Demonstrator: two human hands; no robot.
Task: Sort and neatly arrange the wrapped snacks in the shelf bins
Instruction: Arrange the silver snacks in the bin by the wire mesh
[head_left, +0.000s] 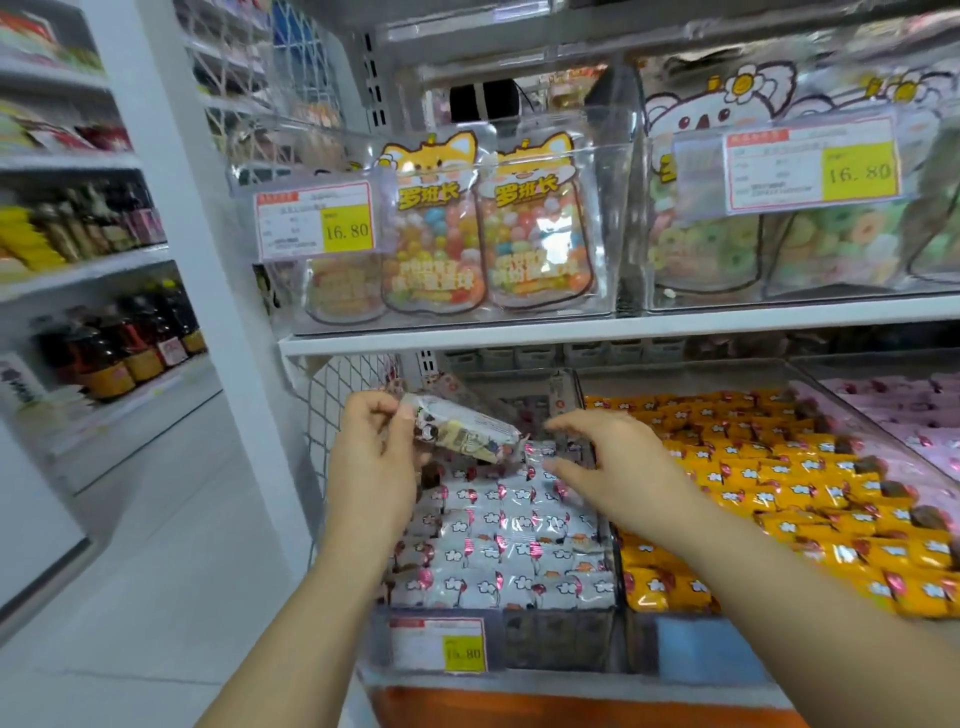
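White wrapped snack (462, 431) pinched in left grip (374, 462) — right grip (618, 467) spread open, empty.

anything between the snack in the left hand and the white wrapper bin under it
Nothing visible. The snack in the left hand hangs right over the open white-wrapper bin; the right hand hovers beside it, not underneath.

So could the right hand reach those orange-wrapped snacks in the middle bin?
Probably yes: the right hand hovers open right beside the orange-wrapped snacks, which lie uncovered from above, and its forearm passes right over them.
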